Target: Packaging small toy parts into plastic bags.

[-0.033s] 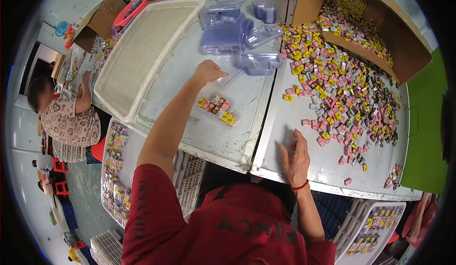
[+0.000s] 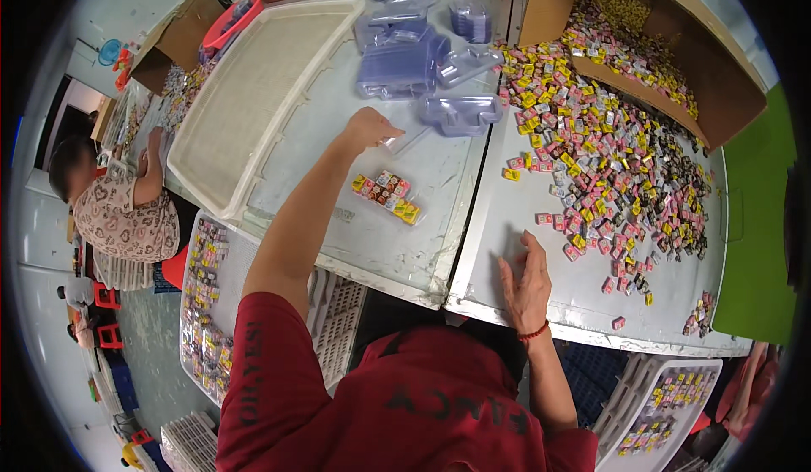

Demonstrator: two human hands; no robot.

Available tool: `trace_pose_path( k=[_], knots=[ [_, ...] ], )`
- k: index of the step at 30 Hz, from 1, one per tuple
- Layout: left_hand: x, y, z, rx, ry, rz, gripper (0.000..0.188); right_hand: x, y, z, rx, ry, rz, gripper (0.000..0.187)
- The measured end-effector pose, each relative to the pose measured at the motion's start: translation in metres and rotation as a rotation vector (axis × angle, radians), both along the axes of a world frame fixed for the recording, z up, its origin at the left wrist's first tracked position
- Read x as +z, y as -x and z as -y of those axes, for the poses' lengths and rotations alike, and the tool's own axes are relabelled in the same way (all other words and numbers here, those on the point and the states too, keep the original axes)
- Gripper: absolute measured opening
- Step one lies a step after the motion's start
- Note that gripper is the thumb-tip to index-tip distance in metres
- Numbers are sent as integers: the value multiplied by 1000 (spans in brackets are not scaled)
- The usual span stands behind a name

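Note:
My left hand (image 2: 368,128) reaches over the left table, its fingers pinched on a thin clear plastic piece (image 2: 409,143). Closer to me on that tabletop lies a clear plastic shell filled with small wrapped sweets (image 2: 387,195) in yellow, pink and brown. Beyond my hand sits a stack of clear plastic shells (image 2: 395,70), with a single shell (image 2: 461,114) at its near right. My right hand (image 2: 528,286), a red bracelet at its wrist, rests by the front edge of the right table with fingers apart and nothing in it.
Loose sweets (image 2: 591,176) spread across the right table from a tipped cardboard box (image 2: 726,58). A large white tray (image 2: 253,100) lies left of my left arm. Filled trays (image 2: 203,303) stand lower down. Another person (image 2: 122,206) works at the far left.
My left hand and the plastic piece in it have shifted very slightly toward me. The right hand stays where it was.

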State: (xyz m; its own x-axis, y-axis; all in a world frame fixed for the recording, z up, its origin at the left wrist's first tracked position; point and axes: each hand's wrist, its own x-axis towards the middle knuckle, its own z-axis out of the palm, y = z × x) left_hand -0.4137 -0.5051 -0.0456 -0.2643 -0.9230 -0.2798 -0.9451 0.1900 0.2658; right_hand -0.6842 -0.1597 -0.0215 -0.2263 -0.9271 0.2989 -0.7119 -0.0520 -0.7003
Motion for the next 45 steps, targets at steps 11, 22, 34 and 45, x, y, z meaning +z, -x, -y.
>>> trace_pose_path(
  k=[11, 22, 34, 45],
  knots=[
    [97, 61, -114, 330, 7, -1377, 14, 16, 1, 6, 10, -134, 465, 48],
    [81, 122, -259, 64, -563, -1249, 33, 32, 9, 9, 49, -272, 999, 29],
    [83, 134, -285, -171, -251, -605, 28, 37, 5, -32, -146, -189, 463, 23],
    [70, 140, -292, -114, -716, -1022, 20, 36, 25, -50, -93, -276, 770, 22]
  ],
)
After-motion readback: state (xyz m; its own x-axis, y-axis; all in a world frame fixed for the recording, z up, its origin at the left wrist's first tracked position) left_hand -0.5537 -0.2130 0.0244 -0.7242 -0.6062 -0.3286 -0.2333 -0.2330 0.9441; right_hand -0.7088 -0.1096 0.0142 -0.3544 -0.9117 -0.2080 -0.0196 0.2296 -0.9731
